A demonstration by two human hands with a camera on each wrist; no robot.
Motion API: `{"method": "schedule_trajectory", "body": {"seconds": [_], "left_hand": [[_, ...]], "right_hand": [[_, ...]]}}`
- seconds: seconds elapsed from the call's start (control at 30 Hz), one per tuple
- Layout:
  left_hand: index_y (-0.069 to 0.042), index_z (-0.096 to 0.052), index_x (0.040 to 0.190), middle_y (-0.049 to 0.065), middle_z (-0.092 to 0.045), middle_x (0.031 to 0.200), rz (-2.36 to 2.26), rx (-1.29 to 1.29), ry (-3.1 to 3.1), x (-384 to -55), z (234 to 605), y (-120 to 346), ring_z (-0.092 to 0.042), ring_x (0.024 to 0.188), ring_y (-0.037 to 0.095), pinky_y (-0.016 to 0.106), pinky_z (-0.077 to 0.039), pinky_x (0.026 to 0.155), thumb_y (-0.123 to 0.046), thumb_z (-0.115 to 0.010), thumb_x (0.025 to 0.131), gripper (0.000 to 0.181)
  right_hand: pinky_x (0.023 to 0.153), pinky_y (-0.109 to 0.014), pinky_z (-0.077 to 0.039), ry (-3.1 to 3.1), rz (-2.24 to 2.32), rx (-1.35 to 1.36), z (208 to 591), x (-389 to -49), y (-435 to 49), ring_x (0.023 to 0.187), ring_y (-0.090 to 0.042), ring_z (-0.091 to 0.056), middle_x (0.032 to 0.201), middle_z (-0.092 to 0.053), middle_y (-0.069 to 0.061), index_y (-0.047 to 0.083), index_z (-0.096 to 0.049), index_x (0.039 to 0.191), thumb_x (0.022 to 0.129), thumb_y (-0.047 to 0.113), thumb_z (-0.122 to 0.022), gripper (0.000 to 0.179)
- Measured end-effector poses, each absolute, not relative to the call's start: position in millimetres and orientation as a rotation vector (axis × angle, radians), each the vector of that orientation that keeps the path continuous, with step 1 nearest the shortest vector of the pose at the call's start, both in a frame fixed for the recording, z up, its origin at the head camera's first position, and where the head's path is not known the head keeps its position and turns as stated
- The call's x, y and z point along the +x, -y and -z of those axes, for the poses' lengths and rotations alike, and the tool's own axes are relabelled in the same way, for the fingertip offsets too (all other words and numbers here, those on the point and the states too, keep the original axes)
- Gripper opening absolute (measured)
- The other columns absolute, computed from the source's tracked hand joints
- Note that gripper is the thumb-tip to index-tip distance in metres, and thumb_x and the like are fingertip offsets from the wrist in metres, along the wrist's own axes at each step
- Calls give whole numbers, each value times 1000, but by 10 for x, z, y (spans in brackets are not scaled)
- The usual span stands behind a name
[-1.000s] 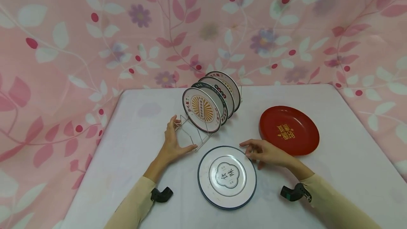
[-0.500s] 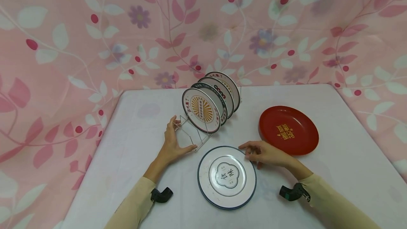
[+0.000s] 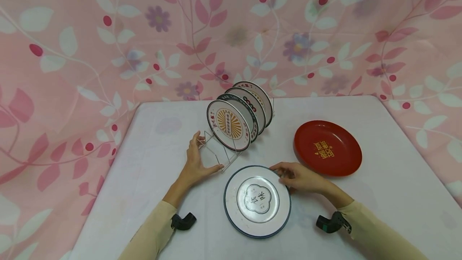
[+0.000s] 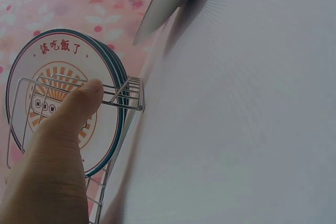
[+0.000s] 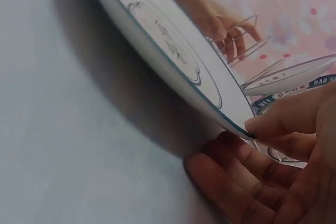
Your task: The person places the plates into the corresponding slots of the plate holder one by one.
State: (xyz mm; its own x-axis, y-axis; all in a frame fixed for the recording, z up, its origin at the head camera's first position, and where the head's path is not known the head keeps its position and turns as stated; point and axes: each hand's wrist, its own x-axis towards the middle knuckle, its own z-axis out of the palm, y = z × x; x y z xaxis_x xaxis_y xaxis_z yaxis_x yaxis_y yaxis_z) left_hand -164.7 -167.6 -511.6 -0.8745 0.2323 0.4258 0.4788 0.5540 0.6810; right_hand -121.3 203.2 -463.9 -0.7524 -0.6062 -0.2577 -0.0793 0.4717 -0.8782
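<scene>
A white plate with a blue rim and dark lettering [image 3: 258, 200] lies in front of me on the table. At its upper right edge my right hand [image 3: 303, 179] pinches the rim; in the right wrist view the thumb [image 5: 286, 116] is on top and fingers [image 5: 226, 182] reach underneath. My left hand [image 3: 195, 165] holds the near end of a wire plate rack [image 3: 231, 163], its thumb pressed along the wires in the left wrist view. Several patterned plates stand on edge in the rack, the nearest bearing a yellow sunburst [image 3: 228, 125]. The rack's far part is mostly hidden behind them.
To the right, beyond the right hand, lies a red oval plate [image 3: 328, 147] with gold characters. A white cloth covers the table [image 3: 151, 179]. Behind it hangs a pink floral curtain [image 3: 231, 31].
My right hand has closed on the plate's rim, its thumb and fingers coming together there. The left hand and the rack have not moved.
</scene>
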Motion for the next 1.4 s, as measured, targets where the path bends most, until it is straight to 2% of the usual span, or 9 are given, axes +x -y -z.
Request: {"method": "schedule_trajectory", "body": {"seconds": [0.2, 0.33, 0.5, 0.63, 0.8, 0.97, 1.07, 1.23, 1.4], "left_hand": [[-18, -4, 156, 21, -37, 139, 1232, -572, 2519, -1642, 5111, 1676, -35, 127, 31, 54, -24, 105, -37, -92, 59, 132], [-16, -4, 155, 21, -36, 138, 1234, -583, 2510, -1643, 5106, 1674, -35, 126, 32, 55, -24, 104, -36, -92, 59, 132], [-15, -5, 155, 22, -36, 138, 1222, -612, 2496, -1664, 5105, 1671, -37, 123, 33, 54, -25, 101, -35, -92, 60, 131], [-14, -6, 155, 23, -37, 137, 1226, -612, 2482, -1673, 5110, 1674, -37, 123, 33, 54, -25, 101, -35, -92, 59, 131], [-14, -6, 155, 24, -38, 136, 1224, -604, 2484, -1661, 5116, 1679, -38, 122, 34, 54, -25, 101, -35, -93, 58, 131], [-13, -7, 155, 24, -38, 136, 1228, -613, 2474, -1654, 5107, 1675, -39, 122, 35, 54, -25, 100, -35, -93, 58, 131], [-13, -7, 155, 24, -38, 136, 1228, -610, 2471, -1655, 5106, 1678, -39, 123, 33, 54, -25, 100, -35, -93, 58, 131], [-14, -7, 155, 23, -38, 136, 1229, -612, 2477, -1656, 5108, 1688, -38, 123, 31, 54, -24, 100, -34, -93, 58, 131], [-14, -6, 155, 22, -38, 136, 1233, -614, 2484, -1645, 5108, 1688, -38, 123, 31, 55, -24, 101, -34, -93, 58, 131]], "right_hand": [[71, -38, -58, -1972, 1411, -436, 4649, -1177, -2036, 98, -25, -61, 125, -59, -16, 13, -47, 143, 91, 15, -68, 56], [72, -44, -58, -1821, 1502, -370, 4626, -1158, -2057, 106, -28, -62, 135, -54, -16, 18, -42, 148, 92, 13, -67, 62], [67, -41, -58, -1910, 1519, -418, 4435, -1196, -2191, 99, -25, -65, 138, -51, -18, 19, -44, 148, 93, 15, -66, 59], [67, -41, -58, -1993, 1586, -438, 4200, -1256, -2328, 94, -26, -67, 137, -51, -19, 16, -44, 148, 92, 12, -66, 60], [71, -45, -58, -2041, 1633, -451, 4038, -1298, -2447, 93, -29, -69, 129, -56, -10, 15, -40, 150, 93, 9, -64, 62], [66, -46, -57, -2067, 1701, -582, 3871, -1362, -2572, 83, -31, -71, 122, -60, -4, 8, -40, 149, 95, 1, -58, 57], [61, -42, -57, -2032, 1808, -666, 3695, -1429, -2662, 79, -27, -71, 118, -62, -5, 6, -39, 149, 95, -6, -53, 57], [62, -37, -57, -1921, 2038, -755, 3371, -1614, -2792, 83, -22, -72, 116, -63, -9, 4, -38, 150, 94, -17, -45, 60], [59, -35, -56, -1927, 2228, -706, 3048, -1878, -2849, 86, -20, -71, 116, -65, -8, 6, -42, 148, 93, -17, -46, 59]]}}
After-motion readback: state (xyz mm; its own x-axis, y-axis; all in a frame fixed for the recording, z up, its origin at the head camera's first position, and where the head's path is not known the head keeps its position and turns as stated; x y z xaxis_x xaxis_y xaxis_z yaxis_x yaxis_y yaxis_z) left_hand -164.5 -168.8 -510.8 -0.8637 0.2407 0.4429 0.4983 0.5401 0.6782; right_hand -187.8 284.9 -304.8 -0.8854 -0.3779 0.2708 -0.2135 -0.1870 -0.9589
